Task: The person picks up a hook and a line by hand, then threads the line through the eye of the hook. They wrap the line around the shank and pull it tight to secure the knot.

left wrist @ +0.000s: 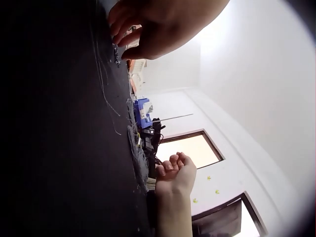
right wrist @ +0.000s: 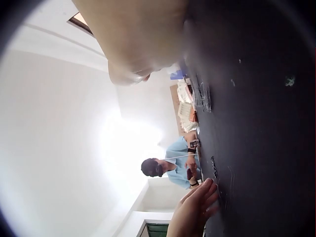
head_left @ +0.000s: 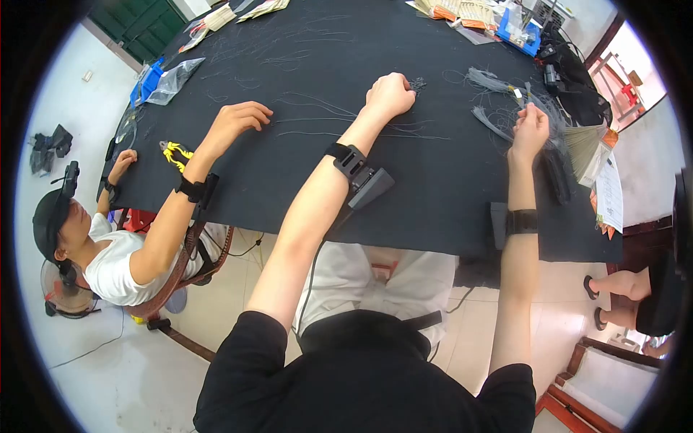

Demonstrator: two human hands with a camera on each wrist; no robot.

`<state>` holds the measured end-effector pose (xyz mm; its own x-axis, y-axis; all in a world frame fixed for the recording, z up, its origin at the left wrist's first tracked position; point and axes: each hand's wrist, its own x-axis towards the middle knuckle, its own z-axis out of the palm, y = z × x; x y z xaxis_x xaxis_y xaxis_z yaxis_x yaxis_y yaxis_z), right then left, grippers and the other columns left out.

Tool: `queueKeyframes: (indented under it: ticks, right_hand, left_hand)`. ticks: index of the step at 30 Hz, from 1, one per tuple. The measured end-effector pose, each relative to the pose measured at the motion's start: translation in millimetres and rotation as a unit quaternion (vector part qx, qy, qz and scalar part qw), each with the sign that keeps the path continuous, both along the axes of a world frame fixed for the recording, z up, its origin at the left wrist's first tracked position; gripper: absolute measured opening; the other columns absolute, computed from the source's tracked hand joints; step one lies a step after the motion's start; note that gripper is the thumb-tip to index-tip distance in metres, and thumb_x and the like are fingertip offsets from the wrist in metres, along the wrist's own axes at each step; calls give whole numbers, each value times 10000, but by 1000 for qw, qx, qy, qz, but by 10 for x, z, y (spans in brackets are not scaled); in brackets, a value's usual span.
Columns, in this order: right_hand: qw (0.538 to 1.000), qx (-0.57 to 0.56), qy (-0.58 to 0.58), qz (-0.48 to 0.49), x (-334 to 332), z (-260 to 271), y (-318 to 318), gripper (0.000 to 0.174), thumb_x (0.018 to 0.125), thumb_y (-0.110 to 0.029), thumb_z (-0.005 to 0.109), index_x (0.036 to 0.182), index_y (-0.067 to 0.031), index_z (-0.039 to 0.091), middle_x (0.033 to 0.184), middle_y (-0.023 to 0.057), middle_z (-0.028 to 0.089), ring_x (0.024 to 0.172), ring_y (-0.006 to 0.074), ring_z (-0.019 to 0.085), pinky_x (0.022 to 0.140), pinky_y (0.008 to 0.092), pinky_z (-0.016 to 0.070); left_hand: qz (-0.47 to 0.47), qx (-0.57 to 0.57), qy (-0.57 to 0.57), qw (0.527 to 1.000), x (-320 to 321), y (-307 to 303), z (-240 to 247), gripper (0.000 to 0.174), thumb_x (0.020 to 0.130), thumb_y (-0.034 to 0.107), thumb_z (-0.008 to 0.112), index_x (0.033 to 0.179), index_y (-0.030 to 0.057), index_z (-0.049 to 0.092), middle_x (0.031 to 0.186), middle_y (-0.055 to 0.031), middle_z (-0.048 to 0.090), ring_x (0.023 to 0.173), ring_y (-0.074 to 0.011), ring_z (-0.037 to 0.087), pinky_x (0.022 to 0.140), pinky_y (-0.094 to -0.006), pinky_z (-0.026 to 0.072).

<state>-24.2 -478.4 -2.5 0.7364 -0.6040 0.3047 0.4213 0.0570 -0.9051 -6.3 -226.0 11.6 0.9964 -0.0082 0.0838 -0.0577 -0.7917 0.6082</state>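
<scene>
My left hand [head_left: 391,95] is at the far middle of the black table, beside a small pile of grey metal bits [head_left: 418,84]. In the left wrist view its fingers [left wrist: 122,30] hang loosely bent, with the pile [left wrist: 117,54] just by the fingertips. Several long thin grey strands [head_left: 317,119] run across the cloth under and left of that forearm. On the right, my right hand [head_left: 530,130] is raised with fingers bent in, near bundled, tangled grey strands [head_left: 498,83]; I cannot tell whether it pinches a strand.
At the left sits another person [head_left: 123,252], one hand over the table [head_left: 238,195], near yellow-handled pliers [head_left: 174,154]. A blue bin [head_left: 518,32] and papers [head_left: 462,11] lie at the back right. A stack of pale strips [head_left: 586,151] rests at the right edge.
</scene>
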Motion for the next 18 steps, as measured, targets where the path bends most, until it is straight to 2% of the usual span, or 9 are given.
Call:
queueKeyframes:
  ticks: [4,10,14,18]
  right_hand:
    - [1000,-22,-2,8,-3,-20,44,135,868,-155,557,827,-31,521,647,-1,536,500,26,404,443,177,299]
    - [999,-42,-5,26,21,-62,77,153,870,-159,554,812,-22,518,646,-5,535,557,29,443,507,177,330]
    - [999,-50,2,19,3,-34,104,163,873,-161,544,799,-18,518,641,-5,532,565,38,451,526,186,342]
    - [998,-53,11,15,22,-60,87,168,869,-161,548,783,-18,524,635,-3,532,567,40,455,527,192,346]
  left_hand:
    - [59,23,-31,998,73,-139,-104,331,732,288,670,954,45,646,947,-125,643,938,-264,601,805,-374,469]
    - [58,35,-53,996,143,-214,-163,302,713,280,678,901,45,648,930,-118,650,920,-260,609,791,-367,474]
    - [43,-5,-77,996,150,-203,-198,165,703,174,622,830,74,654,852,-113,652,863,-270,618,771,-377,479]
    - [36,-5,-74,997,130,-202,-161,225,722,189,608,897,58,662,886,-119,665,880,-269,628,787,-365,480]
